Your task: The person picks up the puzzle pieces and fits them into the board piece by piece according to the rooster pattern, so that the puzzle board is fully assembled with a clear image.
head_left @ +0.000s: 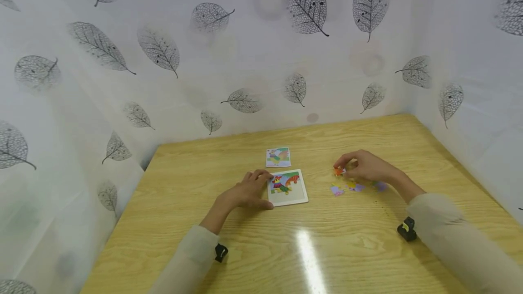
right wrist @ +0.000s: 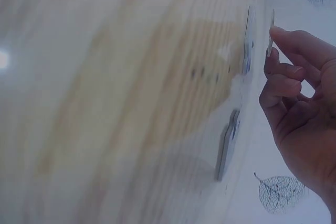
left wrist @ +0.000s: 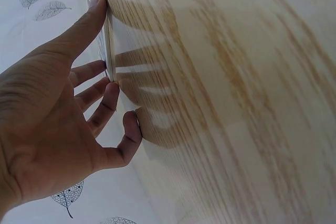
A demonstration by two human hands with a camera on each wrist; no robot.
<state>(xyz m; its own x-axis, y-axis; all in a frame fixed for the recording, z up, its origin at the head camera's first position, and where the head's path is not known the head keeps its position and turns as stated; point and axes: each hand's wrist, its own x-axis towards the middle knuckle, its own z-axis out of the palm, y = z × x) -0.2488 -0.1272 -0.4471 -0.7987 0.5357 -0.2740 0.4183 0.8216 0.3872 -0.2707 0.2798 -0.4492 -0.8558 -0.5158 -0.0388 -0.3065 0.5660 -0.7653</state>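
My left hand (head_left: 248,190) holds the left side of a white-framed jigsaw puzzle board (head_left: 303,198), thumb at the near edge and fingers by the far left corner. A partly filled rooster picture shows in its upper part. In the left wrist view the board is edge-on against the left hand (left wrist: 63,98), little finger on the table. My right hand (head_left: 367,166) pinches an orange puzzle piece (head_left: 338,172) between thumb and fingertips, raised over the table. The right wrist view shows that piece (right wrist: 271,35) edge-on in the right hand (right wrist: 302,87).
Loose puzzle pieces lie below the right hand: a pinkish-purple one (head_left: 337,190), a yellow-and-purple one (head_left: 354,187) and a purple one (head_left: 380,186). A picture card (head_left: 278,157) with a paler rooster lies behind the board. A leaf-patterned curtain (head_left: 261,58) surrounds the wooden table (head_left: 245,257).
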